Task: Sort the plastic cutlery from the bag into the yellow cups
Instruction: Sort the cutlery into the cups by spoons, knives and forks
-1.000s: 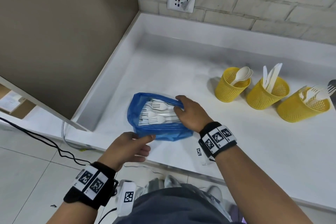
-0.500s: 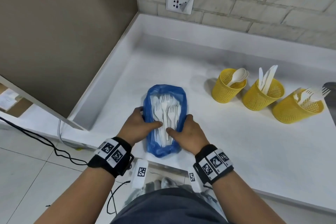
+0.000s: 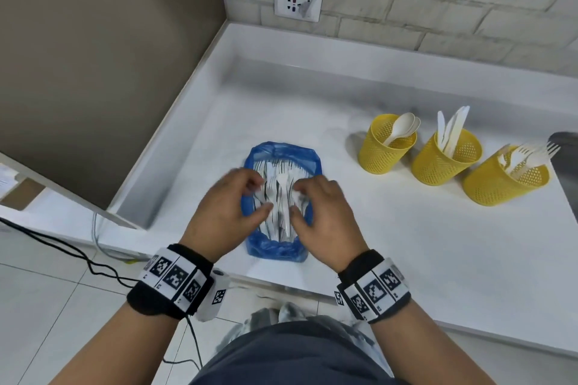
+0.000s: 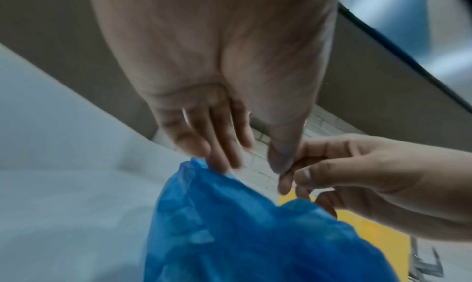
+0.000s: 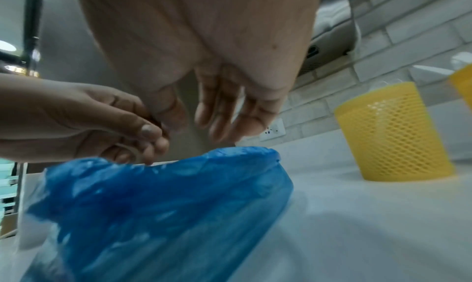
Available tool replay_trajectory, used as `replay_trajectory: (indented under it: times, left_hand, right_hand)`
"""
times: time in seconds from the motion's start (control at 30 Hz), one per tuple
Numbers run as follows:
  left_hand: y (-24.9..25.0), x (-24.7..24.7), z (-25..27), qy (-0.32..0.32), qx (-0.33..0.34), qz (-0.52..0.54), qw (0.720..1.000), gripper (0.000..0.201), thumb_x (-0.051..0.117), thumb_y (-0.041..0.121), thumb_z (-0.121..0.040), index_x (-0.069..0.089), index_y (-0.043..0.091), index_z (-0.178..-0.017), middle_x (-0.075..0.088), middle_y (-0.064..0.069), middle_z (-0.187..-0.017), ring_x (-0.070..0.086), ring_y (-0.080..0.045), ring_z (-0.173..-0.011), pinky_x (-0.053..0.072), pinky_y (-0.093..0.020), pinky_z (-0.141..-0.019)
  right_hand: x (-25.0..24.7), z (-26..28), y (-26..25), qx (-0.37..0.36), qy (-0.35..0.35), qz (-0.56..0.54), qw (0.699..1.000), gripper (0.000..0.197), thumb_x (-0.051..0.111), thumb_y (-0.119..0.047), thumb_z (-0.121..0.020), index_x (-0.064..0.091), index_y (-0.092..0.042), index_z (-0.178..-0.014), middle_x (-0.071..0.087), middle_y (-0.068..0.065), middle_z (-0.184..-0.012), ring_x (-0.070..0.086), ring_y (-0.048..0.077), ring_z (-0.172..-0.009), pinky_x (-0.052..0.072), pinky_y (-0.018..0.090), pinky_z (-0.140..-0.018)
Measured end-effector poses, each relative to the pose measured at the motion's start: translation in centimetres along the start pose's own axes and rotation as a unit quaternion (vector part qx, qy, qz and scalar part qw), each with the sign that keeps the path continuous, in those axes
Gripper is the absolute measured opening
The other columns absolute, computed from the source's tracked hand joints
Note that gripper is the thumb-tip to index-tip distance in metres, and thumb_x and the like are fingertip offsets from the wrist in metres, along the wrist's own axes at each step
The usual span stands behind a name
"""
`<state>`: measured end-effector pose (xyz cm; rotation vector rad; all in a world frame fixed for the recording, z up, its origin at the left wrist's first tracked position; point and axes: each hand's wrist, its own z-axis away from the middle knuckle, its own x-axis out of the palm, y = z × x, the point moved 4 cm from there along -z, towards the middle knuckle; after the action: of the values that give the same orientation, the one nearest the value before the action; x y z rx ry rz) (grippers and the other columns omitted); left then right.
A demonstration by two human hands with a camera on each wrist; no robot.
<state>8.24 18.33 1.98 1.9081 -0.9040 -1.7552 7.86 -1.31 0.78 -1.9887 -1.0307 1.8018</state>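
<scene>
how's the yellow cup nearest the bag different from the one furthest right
The nearest cup stands upright and holds spoons; the rightmost cup leans and holds forks. The nearest cup sits closer to the blue bag; the rightmost lies at the counter's right end. Both are yellow mesh cups.

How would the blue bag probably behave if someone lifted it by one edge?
The blue bag looks thin and crinkled, so it would likely sag rather than hold shape. Its mouth lies open over loose white cutlery, which could well slide out. It probably weighs little.
</scene>
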Motion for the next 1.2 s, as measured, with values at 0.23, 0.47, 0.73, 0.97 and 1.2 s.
replay_trajectory:
  times: [0.23, 0.47, 0.73, 0.97, 1.2]
  left_hand:
    - [-1.4, 0.5, 1.6, -0.163, -0.029, -0.249, 0.954, 0.03, 0.055, 0.052, -0.097, 0.062, 0.025, -0.083, 0.066, 0.006, -0.075, 0.061, -0.014, -0.069, 0.054, -0.035, -0.069]
    - [-2.7, 1.2, 0.1, -0.133, -0.146, -0.244, 0.949, 0.055, 0.052, 0.067, -0.093, 0.062, 0.017, -0.112, 0.071, -0.004, -0.101, 0.068, -0.025, -0.089, 0.055, -0.034, -0.076]
    - [-3.2, 3.3, -2.9, -0.126, -0.193, -0.103, 0.968, 0.045, 0.071, 0.047, -0.086, 0.044, 0.017, -0.066, 0.048, 0.003, -0.061, 0.052, -0.019, -0.062, 0.03, -0.028, -0.051]
    - [-2.8, 3.6, -2.9, -0.122, -0.244, -0.007, 0.962, 0.044, 0.07, 0.032, -0.086, 0.042, 0.017, -0.056, 0.04, 0.007, -0.048, 0.04, -0.009, -0.047, 0.026, -0.019, -0.042]
    - [-2.5, 3.5, -2.9, -0.099, -0.255, 0.006, 0.962, 0.036, 0.071, 0.029, -0.086, 0.048, 0.014, -0.063, 0.047, 0.002, -0.058, 0.045, -0.011, -0.054, 0.03, -0.024, -0.049]
  right_hand:
    - [2.0, -0.2, 0.1, 0.004, -0.153, 0.151, 0.977, 0.028, 0.051, -0.031, -0.097, 0.057, -0.018, -0.073, 0.065, 0.003, -0.072, 0.059, 0.027, -0.07, 0.045, 0.036, -0.066]
    - [1.6, -1.6, 0.2, 0.132, -0.148, 0.151, 0.969, 0.03, 0.051, -0.042, -0.101, 0.047, -0.014, -0.09, 0.044, -0.004, -0.07, 0.051, 0.024, -0.067, 0.033, 0.031, -0.056]
    - [3.3, -3.7, -1.3, 0.167, -0.178, 0.076, 0.967, 0.031, 0.056, -0.026, -0.101, 0.053, -0.003, -0.122, 0.069, 0.013, -0.108, 0.068, 0.03, -0.096, 0.042, 0.03, -0.068]
    - [3.5, -4.5, -0.8, 0.194, -0.158, 0.069, 0.966, 0.035, 0.052, -0.031, -0.105, 0.056, 0.001, -0.118, 0.07, 0.014, -0.11, 0.068, 0.029, -0.101, 0.042, 0.027, -0.073]
    - [3.5, -5.1, 0.1, 0.222, -0.142, 0.004, 0.965, 0.027, 0.061, -0.026, -0.097, 0.052, -0.012, -0.076, 0.056, -0.002, -0.071, 0.056, 0.016, -0.067, 0.034, 0.023, -0.052]
